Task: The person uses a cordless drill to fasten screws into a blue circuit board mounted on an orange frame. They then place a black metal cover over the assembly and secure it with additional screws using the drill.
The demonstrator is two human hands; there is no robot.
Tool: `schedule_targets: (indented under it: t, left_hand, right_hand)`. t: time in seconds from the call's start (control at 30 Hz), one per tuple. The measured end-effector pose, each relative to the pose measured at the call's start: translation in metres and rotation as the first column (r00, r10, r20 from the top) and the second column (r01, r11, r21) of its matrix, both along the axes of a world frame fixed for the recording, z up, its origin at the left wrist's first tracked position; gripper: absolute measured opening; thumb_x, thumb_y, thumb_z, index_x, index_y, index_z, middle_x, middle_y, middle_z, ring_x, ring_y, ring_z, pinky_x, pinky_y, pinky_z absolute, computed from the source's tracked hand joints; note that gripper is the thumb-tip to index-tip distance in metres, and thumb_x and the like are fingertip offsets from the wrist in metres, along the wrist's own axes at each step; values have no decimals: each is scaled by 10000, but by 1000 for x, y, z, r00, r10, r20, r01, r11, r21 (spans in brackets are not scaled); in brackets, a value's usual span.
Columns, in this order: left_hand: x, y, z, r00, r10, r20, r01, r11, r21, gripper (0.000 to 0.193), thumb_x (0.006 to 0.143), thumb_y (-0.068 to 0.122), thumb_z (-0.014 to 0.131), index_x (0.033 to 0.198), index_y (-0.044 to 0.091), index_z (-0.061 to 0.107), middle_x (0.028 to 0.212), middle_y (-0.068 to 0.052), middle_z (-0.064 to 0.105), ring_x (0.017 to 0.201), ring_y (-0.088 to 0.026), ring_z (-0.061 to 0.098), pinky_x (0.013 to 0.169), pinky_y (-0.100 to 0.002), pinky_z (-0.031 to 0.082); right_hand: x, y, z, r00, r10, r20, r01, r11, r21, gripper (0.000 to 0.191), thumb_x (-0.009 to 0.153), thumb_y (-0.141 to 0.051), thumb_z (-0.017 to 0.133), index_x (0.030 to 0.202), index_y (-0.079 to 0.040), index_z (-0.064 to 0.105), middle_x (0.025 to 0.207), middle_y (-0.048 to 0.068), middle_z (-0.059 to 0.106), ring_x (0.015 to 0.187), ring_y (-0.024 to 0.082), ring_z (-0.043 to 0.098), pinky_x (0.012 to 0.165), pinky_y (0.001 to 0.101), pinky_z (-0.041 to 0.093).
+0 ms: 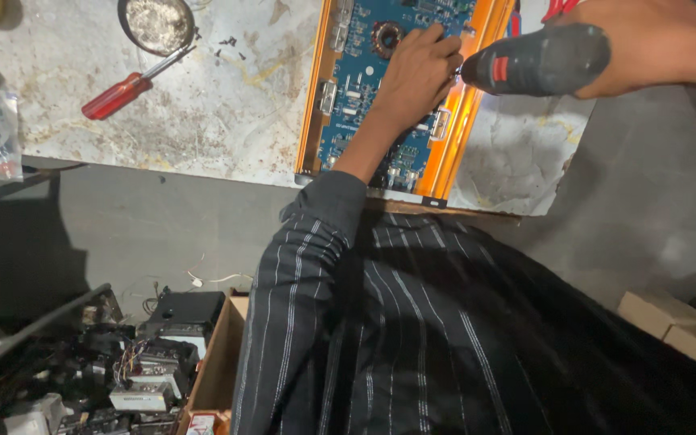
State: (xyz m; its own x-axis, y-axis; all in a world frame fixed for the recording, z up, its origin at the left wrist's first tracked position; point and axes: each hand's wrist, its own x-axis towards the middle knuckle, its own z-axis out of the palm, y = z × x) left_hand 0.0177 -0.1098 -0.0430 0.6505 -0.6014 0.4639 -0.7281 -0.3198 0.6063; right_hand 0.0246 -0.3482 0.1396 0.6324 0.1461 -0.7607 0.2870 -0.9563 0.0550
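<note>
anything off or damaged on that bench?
Yes. The tabletop is stained and worn, with its near right edge torn and ragged. The orange-framed circuit board overhangs the near edge. Loose screws lie scattered by the round dish. Left hand rests on the board; right hand holds a power screwdriver.

Blue circuit board lies flat in orange frame.

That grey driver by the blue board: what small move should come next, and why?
Probably ease the driver tip straight in at the orange frame edge. The right hand holds it level, its tip right beside the left hand, which presses flat on the board. The exact screw is hidden.
</note>
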Motion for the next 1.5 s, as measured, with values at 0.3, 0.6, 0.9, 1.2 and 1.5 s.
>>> schedule_targets:
  t: [0.3, 0.6, 0.9, 1.2, 1.5]
  left_hand:
    - [-1, 1, -6, 999, 19, 44, -19, 1000, -9, 134, 807, 149, 777, 917, 86, 733, 1024, -28, 620, 1024, -257, 536, 852, -408, 435]
    - [0, 0, -9, 999, -4, 38, 3, 1000, 31, 184, 781, 181, 799, 907, 70, 726, 990, -43, 616, 1004, -267, 540, 832, -415, 439]
    - [-1, 3, -9, 1000, -10, -1, 10, 1000, 19, 211, 790, 178, 803, 948, 73, 710, 988, -43, 607, 1011, -266, 543, 857, -418, 446]
    - [2, 3, 1, 999, -44, -11, 45, 998, 34, 207, 830, 192, 801, 980, 80, 712, 980, -39, 603, 1005, -261, 543, 859, -417, 441]
    - [0, 4, 11, 998, -57, -21, 58, 993, 102, 243, 796, 181, 796, 997, 73, 712, 1025, -31, 633, 999, -266, 556, 835, -418, 447]
  right_hand:
    - [-5, -6, -6, 998, -56, 30, 54, 996, 75, 377, 702, -195, 874, 1016, -29, 747, 755, 133, 723, 646, 258, 690, 559, 389, 572]
    - [2, 8, -7, 993, -78, -92, 82, 996, 42, 325, 749, -121, 847, 1025, -3, 720, 760, 152, 709, 607, 254, 698, 569, 368, 559]
    - [-1, -6, -27, 992, -107, -62, 121, 945, 302, 277, 672, -59, 823, 923, 5, 723, 748, 115, 683, 594, 231, 689, 553, 363, 554]
    - [-54, -25, 19, 946, -278, 167, 187, 887, 422, 455, 677, -156, 918, 1079, -16, 759, 814, 138, 737, 683, 242, 706, 684, 398, 583]
    - [-206, -63, 1, 506, -849, -153, 642, 252, 724, 434, 804, -129, 814, 1207, -58, 667, 1044, 95, 738, 932, 206, 720, 849, 385, 603]
